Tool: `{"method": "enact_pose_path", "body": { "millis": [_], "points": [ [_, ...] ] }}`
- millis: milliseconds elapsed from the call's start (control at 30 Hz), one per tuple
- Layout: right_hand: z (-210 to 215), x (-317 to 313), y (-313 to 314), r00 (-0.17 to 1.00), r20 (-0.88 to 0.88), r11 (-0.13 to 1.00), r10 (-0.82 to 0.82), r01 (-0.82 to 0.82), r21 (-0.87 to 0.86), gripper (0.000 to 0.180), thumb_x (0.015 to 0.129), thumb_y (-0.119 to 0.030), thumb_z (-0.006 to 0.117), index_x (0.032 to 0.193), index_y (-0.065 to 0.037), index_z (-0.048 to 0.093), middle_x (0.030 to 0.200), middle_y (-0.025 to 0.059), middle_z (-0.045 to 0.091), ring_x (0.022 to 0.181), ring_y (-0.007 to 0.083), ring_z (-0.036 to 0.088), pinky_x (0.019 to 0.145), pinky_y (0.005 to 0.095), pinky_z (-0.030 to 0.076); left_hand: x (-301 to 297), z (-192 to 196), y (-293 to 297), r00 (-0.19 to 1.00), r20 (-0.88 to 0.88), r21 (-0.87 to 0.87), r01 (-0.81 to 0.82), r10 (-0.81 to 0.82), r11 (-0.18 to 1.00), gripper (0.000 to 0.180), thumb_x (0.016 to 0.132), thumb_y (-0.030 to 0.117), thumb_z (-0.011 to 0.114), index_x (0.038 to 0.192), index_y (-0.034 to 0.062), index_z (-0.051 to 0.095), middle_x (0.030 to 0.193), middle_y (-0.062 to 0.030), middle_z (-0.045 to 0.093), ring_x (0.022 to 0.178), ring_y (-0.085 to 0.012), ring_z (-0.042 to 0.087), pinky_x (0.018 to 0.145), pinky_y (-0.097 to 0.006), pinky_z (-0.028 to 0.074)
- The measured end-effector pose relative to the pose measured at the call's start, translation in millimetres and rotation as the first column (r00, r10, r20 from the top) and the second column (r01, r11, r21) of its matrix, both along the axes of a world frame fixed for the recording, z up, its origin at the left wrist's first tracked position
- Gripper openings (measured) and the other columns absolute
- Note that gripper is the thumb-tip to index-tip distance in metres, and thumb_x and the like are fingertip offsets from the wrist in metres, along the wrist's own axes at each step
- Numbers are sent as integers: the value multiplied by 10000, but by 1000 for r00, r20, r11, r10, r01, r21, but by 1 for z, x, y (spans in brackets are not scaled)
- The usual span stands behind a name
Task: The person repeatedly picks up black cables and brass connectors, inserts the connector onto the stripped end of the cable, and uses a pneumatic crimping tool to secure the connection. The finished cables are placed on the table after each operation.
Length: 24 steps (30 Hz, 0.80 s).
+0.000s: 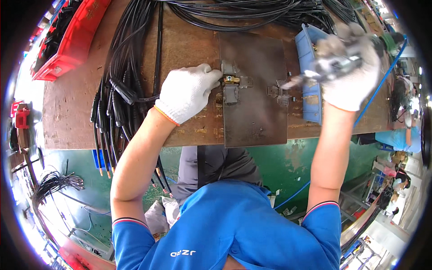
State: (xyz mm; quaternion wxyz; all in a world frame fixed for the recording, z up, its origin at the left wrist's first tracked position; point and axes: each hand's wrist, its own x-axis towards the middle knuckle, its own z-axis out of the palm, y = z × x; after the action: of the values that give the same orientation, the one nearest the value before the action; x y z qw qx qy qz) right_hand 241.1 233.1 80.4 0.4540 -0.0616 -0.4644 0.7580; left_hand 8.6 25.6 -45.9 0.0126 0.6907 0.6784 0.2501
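The brown wooden bench (72,112) is the biggest thing here, and it fills the top half of the view. A big red bin (72,40) sits off its far left corner, and dark things lie in it, but they are too small to tell. A long blue tray (310,54) lies near the right edge of the bench; what is in it is blurred. A fat bunch of black cables (130,67) runs down the left part of the bench and hangs over the near edge, and more cables curl along the far edge. A dark metal plate (254,112) lies flat in the middle of the bench, reaching the near edge. On the plate sits a small grey clamp (230,87) with a little gold-coloured brass piece (231,79) in it. The left hand (186,92) wears a white glove, and its grip is pinching at the brass piece at the left edge of the plate. The right hand (351,72), also gloved, is up over the blue tray, its grip wrapped tight around a grey power tool (330,65) that looks blurry. Below the bench the floor (279,166) is green. A blue hose (382,81) runs along the right side. Another person (396,173) is far off on the right.
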Motion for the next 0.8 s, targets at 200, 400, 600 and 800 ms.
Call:
{"method": "enact_pose_path", "body": {
  "millis": [200,400,600,800],
  "points": [
    [-44,-59,-32,973,37,953,228,-230,197,316,1002,-82,632,1318,-79,644,1160,203,724,869,256,694,796,484,586,1,1,3,1000,16,-25,7,-7,1000,150,962,181,712,1106,158,748,877,-109,668,810,-350,717,703,-455,566],
    [-66,-71,-38,985,27,979,173,-175,106,325,944,-16,676,1261,-87,652,1131,190,740,865,276,721,786,500,627,1,1,3,1000,-4,-12,10,-10,1000,157,966,188,703,1111,145,744,883,-112,671,811,-353,715,715,-458,568],
    [-58,-81,-44,958,40,952,283,-285,107,267,880,-45,759,1126,-60,655,1030,164,740,900,245,731,787,424,623,0,-1,3,1000,0,-9,17,-17,1000,164,965,180,699,1117,136,743,886,-118,674,819,-357,719,720,-458,569],
    [-53,-98,-32,776,138,771,615,-629,100,375,777,81,812,1102,-28,659,1023,128,727,967,224,729,840,363,610,0,-1,3,999,19,43,38,-39,998,174,945,151,678,1110,130,731,915,-119,682,813,-357,722,705,-463,579]
  ]
}}
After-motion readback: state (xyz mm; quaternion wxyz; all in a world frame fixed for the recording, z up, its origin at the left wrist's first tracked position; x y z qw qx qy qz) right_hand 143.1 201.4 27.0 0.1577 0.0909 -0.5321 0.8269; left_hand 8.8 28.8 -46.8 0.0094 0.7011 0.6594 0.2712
